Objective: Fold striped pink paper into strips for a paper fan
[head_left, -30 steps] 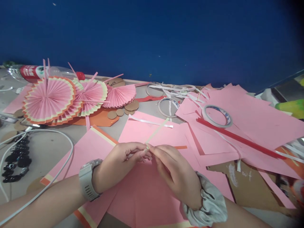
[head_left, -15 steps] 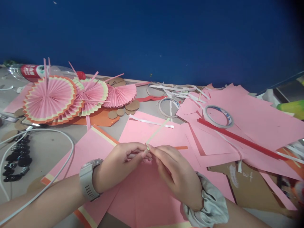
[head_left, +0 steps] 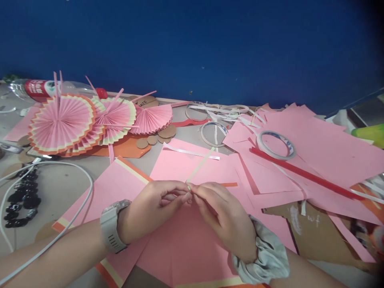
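Observation:
A narrow pale green paper strip [head_left: 201,164] sticks up and away from my fingertips, its near end bent into a small roll or fold. My left hand [head_left: 160,202], with a grey watch at the wrist, pinches that end between thumb and forefinger. From the other side my right hand [head_left: 223,214], a grey-green scrunchie around its wrist, pinches the same end; the fingertips of both hands meet. Beneath the hands lie pink paper sheets [head_left: 180,248], and a white strip [head_left: 192,152] rests on a sheet just beyond.
Pleated pink paper fans [head_left: 61,124] stand at the left before a plastic bottle [head_left: 79,89]. A white cable [head_left: 87,176] crosses my left forearm near a black beaded item [head_left: 25,200]. Tape rolls [head_left: 276,145], a red strip [head_left: 303,172] and brown cardboard [head_left: 315,236] are at right.
Both hands stay almost in place, with slight finger movement around the strip's bent end. The strip's standing part has shifted very slightly. The camera view has moved a little.

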{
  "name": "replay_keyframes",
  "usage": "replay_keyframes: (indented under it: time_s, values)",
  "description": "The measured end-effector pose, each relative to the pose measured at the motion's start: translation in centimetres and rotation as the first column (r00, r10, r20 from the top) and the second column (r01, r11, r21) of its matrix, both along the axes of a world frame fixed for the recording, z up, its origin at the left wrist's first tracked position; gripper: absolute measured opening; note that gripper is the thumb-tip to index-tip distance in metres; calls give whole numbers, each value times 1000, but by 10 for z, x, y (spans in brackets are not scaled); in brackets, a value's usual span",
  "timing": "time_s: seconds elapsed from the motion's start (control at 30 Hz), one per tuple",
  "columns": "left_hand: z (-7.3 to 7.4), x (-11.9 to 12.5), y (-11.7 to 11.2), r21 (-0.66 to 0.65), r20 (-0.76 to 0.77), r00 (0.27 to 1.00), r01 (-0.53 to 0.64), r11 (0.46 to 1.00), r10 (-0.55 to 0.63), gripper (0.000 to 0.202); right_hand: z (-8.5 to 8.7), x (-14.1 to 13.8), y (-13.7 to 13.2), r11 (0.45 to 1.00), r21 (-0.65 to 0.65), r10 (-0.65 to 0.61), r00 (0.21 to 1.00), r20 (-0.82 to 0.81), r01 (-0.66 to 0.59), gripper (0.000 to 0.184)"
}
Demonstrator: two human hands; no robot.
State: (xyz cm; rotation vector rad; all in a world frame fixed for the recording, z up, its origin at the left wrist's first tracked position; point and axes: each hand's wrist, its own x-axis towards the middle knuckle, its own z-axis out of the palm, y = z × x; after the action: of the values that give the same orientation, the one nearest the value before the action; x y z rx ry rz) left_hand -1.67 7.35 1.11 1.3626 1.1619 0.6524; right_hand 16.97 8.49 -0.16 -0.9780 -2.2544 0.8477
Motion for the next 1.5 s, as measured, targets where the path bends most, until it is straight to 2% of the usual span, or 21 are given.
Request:
replay_keyframes:
  time_s: [1.1,1.5]
  values:
    - [0,-1,0,22,17,1000,-5,1000,4,17,0,1,0,999,-36,29,999,-27,-30,36]
    - [0,-2,1,19,23,1000,3,1000,-4,18,0,1,1,1000,-11,18,1000,3,-18,31]
